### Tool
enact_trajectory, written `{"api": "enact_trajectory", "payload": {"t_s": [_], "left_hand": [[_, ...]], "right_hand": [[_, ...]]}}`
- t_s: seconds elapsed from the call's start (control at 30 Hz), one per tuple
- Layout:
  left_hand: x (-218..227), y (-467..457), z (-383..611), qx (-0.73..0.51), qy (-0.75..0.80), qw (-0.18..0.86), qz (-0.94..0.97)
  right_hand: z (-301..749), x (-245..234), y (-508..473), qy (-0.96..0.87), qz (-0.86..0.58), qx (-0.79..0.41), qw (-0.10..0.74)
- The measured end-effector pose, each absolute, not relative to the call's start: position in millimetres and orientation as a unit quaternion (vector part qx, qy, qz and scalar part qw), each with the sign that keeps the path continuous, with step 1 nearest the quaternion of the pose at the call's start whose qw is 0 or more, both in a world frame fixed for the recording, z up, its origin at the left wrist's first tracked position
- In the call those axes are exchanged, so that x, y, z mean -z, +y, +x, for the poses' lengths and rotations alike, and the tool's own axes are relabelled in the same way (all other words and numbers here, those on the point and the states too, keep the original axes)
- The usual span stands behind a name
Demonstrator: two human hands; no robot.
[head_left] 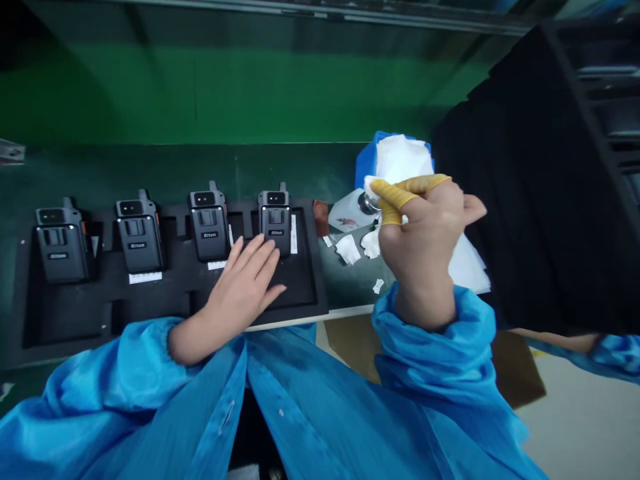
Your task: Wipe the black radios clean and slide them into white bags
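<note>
The right hand [425, 233] is raised and curled. Its thumb and forefinger, both in yellow finger cots [400, 190], pinch a small white wipe [371, 183] just above a round metal cap [367, 205]. The cap may be the top of a dispenser, though the view there is too crowded to be sure. Behind it a blue box [364, 163] carries a stack of white cloths [403, 157]. White scraps [347, 248] lie on the green bench [350, 277] beside the wrist.

The left hand [247, 280] lies flat, fingers spread, on a black foam tray [303, 290], with its fingertips at the foot of the rightmost handset [275, 217]. Three more handsets [137, 233] stand upright in the slots to the left. At the far right another person's blue sleeve [615, 353] shows.
</note>
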State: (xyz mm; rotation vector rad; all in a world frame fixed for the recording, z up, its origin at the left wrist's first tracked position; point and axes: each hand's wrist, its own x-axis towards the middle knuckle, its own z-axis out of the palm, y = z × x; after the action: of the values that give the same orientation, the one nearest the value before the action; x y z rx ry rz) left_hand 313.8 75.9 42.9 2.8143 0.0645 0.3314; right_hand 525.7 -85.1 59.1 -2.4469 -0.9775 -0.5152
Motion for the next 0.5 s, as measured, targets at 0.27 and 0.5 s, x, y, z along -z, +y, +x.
{"api": "enact_trajectory", "payload": {"t_s": [0.27, 0.5], "left_hand": [[-13, 67, 301, -0.109, 0.038, 0.162, 0.98], [-15, 66, 301, -0.122, 0.029, 0.126, 0.984]], "right_hand": [[499, -41, 8, -0.499, -0.836, 0.104, 0.203], [499, -38, 16, -0.546, -0.819, 0.051, 0.171]]}}
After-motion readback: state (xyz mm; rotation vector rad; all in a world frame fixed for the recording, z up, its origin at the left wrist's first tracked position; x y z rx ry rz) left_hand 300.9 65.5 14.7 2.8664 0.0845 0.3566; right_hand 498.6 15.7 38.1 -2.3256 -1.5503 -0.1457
